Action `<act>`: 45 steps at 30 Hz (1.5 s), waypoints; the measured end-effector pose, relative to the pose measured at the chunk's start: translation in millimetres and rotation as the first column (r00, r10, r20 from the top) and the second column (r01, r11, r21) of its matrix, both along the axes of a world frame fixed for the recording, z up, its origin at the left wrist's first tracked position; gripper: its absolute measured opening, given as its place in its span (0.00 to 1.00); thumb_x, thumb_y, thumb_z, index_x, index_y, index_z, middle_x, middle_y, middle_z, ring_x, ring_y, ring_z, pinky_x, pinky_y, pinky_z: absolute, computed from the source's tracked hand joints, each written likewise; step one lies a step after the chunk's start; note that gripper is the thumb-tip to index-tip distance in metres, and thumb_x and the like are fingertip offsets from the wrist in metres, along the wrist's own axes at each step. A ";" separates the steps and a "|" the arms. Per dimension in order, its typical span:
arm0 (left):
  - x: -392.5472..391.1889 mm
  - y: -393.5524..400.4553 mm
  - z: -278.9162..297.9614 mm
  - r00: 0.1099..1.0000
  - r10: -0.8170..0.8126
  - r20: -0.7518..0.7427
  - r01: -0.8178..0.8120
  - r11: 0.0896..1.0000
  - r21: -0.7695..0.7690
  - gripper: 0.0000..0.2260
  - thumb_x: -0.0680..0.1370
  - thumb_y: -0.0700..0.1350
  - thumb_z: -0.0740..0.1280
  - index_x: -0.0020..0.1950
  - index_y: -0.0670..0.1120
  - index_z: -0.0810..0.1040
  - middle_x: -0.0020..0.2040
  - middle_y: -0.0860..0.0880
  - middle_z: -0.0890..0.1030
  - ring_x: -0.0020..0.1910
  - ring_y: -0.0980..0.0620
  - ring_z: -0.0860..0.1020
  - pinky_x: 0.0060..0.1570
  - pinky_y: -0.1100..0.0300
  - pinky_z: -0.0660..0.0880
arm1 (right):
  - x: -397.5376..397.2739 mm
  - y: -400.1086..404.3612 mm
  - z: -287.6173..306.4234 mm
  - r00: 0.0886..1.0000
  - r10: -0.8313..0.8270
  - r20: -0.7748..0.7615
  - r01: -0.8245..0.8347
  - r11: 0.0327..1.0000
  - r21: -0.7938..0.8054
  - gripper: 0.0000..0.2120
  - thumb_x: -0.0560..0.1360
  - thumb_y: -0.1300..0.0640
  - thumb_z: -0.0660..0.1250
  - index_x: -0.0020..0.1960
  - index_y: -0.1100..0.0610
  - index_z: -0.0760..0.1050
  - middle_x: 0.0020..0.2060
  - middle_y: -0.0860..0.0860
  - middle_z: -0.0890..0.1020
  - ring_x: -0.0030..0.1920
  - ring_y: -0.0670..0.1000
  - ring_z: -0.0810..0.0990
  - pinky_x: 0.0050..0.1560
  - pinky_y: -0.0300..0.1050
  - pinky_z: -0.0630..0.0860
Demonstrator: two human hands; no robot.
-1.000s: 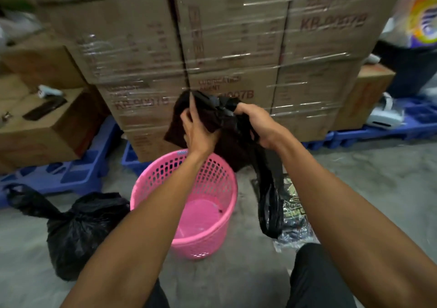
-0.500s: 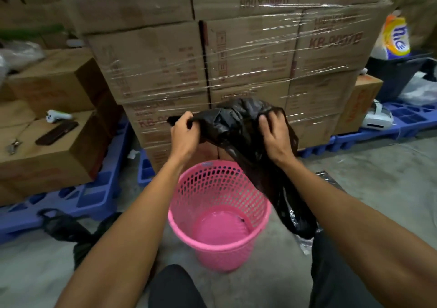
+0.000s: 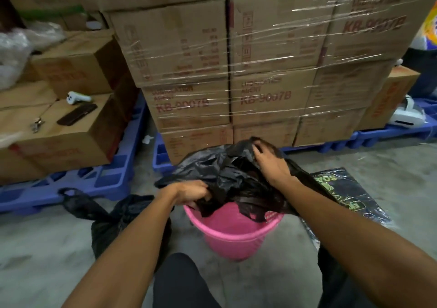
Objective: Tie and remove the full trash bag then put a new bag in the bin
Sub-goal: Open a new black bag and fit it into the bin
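Draping a crumpled black plastic bag [image 3: 227,173] over the round pink plastic bin [image 3: 236,234].
I see my left hand [image 3: 191,190] clenched on its near edge, my right hand [image 3: 272,163] gripping its far side.

Two bare forearms reaching forward and down; left hand [image 3: 191,190] clenched in a fist, right hand [image 3: 272,163] higher, fingers [image 3: 259,147] spread and curled.

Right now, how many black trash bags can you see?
2. The new bag is held over the pink bin by the left hand and right hand. The full bag sits on the floor left of the bin. More may be hidden.
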State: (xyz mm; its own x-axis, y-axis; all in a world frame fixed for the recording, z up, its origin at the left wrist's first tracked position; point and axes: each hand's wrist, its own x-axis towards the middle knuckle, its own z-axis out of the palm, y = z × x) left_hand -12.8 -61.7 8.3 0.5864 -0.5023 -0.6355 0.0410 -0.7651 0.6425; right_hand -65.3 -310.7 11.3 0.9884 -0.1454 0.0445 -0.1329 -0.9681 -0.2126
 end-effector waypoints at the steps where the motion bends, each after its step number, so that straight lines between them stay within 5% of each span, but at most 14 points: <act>1: -5.5 -4.9 -10.8 1.000 0.000 -0.031 0.000 1.000 0.001 0.10 0.75 0.33 0.60 0.51 0.41 0.79 0.43 0.46 0.81 0.41 0.51 0.80 0.38 0.61 0.77 | 2.9 -1.0 -12.9 0.993 0.052 -0.106 -0.060 0.995 -0.079 0.28 0.82 0.57 0.57 0.79 0.51 0.53 0.79 0.51 0.54 0.77 0.58 0.56 0.73 0.60 0.59; 5: -22.7 -35.5 -55.8 0.996 -0.011 -0.093 0.018 0.997 0.081 0.08 0.76 0.36 0.61 0.42 0.45 0.76 0.37 0.47 0.79 0.31 0.53 0.79 0.35 0.61 0.76 | 5.1 -3.4 -51.3 0.834 0.118 -0.539 -0.195 0.977 -0.086 0.23 0.83 0.50 0.54 0.77 0.50 0.61 0.78 0.49 0.59 0.78 0.55 0.55 0.73 0.70 0.43; 9: -38.1 -68.1 -97.3 0.983 0.048 -0.176 -0.015 0.983 0.184 0.09 0.76 0.41 0.60 0.39 0.47 0.77 0.36 0.47 0.79 0.33 0.50 0.76 0.43 0.58 0.74 | -6.3 -8.2 -76.7 0.807 0.101 -0.582 -0.287 0.928 -0.237 0.22 0.81 0.53 0.54 0.75 0.52 0.65 0.72 0.53 0.71 0.75 0.55 0.65 0.75 0.63 0.42; 16: -30.3 -82.4 -136.3 0.946 -0.095 -0.311 0.218 0.896 0.388 0.12 0.78 0.44 0.62 0.55 0.40 0.81 0.49 0.41 0.82 0.47 0.44 0.79 0.55 0.53 0.76 | 8.5 -3.1 -94.1 0.771 0.120 -0.625 -0.363 0.890 -0.277 0.19 0.79 0.57 0.59 0.70 0.52 0.72 0.69 0.56 0.74 0.69 0.59 0.74 0.70 0.55 0.64; 18: -20.9 -75.1 -119.3 0.963 -0.144 -0.227 0.228 0.887 0.401 0.09 0.78 0.42 0.63 0.51 0.39 0.81 0.44 0.44 0.82 0.44 0.47 0.79 0.46 0.57 0.77 | 7.6 -1.2 -96.7 0.747 0.135 -0.651 -0.349 0.913 -0.211 0.19 0.79 0.57 0.58 0.69 0.51 0.73 0.69 0.56 0.74 0.68 0.59 0.74 0.66 0.53 0.68; 21: 4.8 -70.9 -93.9 0.970 0.237 0.052 -0.241 0.964 0.111 0.08 0.73 0.41 0.60 0.35 0.45 0.76 0.29 0.48 0.78 0.35 0.47 0.77 0.34 0.60 0.70 | 6.5 0.1 -91.2 0.710 0.168 -0.684 -0.300 0.951 -0.078 0.18 0.78 0.55 0.59 0.67 0.51 0.75 0.68 0.56 0.74 0.65 0.60 0.76 0.62 0.50 0.71; 23: 30.9 -68.1 -101.7 0.817 0.569 0.091 -0.556 0.820 -0.137 0.09 0.69 0.51 0.59 0.39 0.46 0.74 0.34 0.46 0.78 0.38 0.48 0.75 0.41 0.55 0.70 | 9.4 -0.8 -87.0 0.708 0.219 -0.672 -0.263 0.964 0.037 0.16 0.76 0.56 0.62 0.63 0.50 0.78 0.65 0.56 0.76 0.62 0.60 0.77 0.61 0.49 0.74; 26: 36.6 -77.5 -120.8 0.823 0.559 -0.096 -0.567 0.808 -0.159 0.25 0.66 0.66 0.73 0.57 0.54 0.79 0.51 0.49 0.85 0.51 0.48 0.83 0.57 0.51 0.77 | 14.4 -5.2 -81.5 0.730 0.353 -0.585 -0.273 0.936 0.223 0.14 0.73 0.59 0.69 0.58 0.52 0.81 0.58 0.53 0.82 0.59 0.57 0.80 0.59 0.46 0.75; 28: 7.6 -86.0 -95.2 0.876 0.470 -0.104 -0.482 0.861 -0.163 0.19 0.68 0.53 0.78 0.58 0.51 0.82 0.49 0.47 0.87 0.48 0.47 0.85 0.53 0.54 0.80 | 15.5 -12.6 -71.5 0.818 0.357 -0.451 -0.269 0.931 0.247 0.14 0.72 0.58 0.71 0.58 0.53 0.79 0.58 0.54 0.81 0.59 0.57 0.79 0.58 0.46 0.74; 33: 1.9 -82.3 -67.6 0.777 0.629 0.010 -0.595 0.740 -0.314 0.09 0.75 0.36 0.70 0.55 0.40 0.83 0.46 0.40 0.84 0.45 0.43 0.83 0.53 0.49 0.80 | 13.7 -35.8 -64.0 0.920 0.326 -0.219 -0.380 0.882 -0.281 0.47 0.66 0.41 0.75 0.77 0.45 0.55 0.76 0.55 0.58 0.77 0.60 0.55 0.74 0.67 0.47; 35: 10.9 -72.5 -49.6 0.751 0.660 0.032 -0.600 0.701 -0.385 0.09 0.75 0.35 0.68 0.54 0.43 0.81 0.47 0.40 0.84 0.47 0.42 0.83 0.54 0.50 0.80 | 15.5 -39.1 -63.1 0.923 0.240 -0.300 -0.333 0.890 -0.313 0.46 0.68 0.40 0.73 0.78 0.46 0.53 0.73 0.55 0.67 0.76 0.59 0.61 0.73 0.70 0.39; 38: 24.6 -48.5 -27.3 0.661 0.743 0.107 -0.614 0.617 -0.493 0.11 0.75 0.32 0.68 0.55 0.44 0.79 0.47 0.44 0.84 0.44 0.46 0.81 0.48 0.57 0.78 | 16.2 -35.3 -48.6 0.933 0.137 -0.332 -0.234 0.934 -0.271 0.20 0.76 0.49 0.65 0.67 0.50 0.74 0.58 0.54 0.82 0.64 0.58 0.77 0.74 0.58 0.54; 42: 39.6 -1.7 -22.9 0.477 0.834 0.278 -0.682 0.551 -0.482 0.14 0.76 0.37 0.71 0.61 0.40 0.78 0.57 0.42 0.83 0.55 0.44 0.81 0.60 0.51 0.77 | 15.0 -30.6 -21.6 0.920 0.063 -0.386 -0.113 0.988 -0.108 0.20 0.78 0.48 0.63 0.68 0.51 0.74 0.63 0.57 0.78 0.62 0.60 0.77 0.62 0.52 0.72; 45: 38.0 12.5 -16.5 0.440 0.820 0.367 -0.713 0.567 -0.413 0.18 0.74 0.40 0.74 0.62 0.41 0.75 0.56 0.43 0.80 0.59 0.39 0.79 0.60 0.48 0.76 | 18.9 -30.4 -2.0 0.707 0.052 -0.705 -0.165 0.982 -0.093 0.20 0.78 0.49 0.63 0.68 0.52 0.72 0.64 0.53 0.77 0.57 0.56 0.77 0.60 0.49 0.73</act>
State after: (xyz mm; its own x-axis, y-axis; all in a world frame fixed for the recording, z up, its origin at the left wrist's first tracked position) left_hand 25.2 -49.2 -8.1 0.9632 0.2464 -0.1074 0.2121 -0.4516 0.8667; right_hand -46.5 -341.1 9.3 0.7534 -0.0834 -0.6522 -0.0801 -0.9962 0.0348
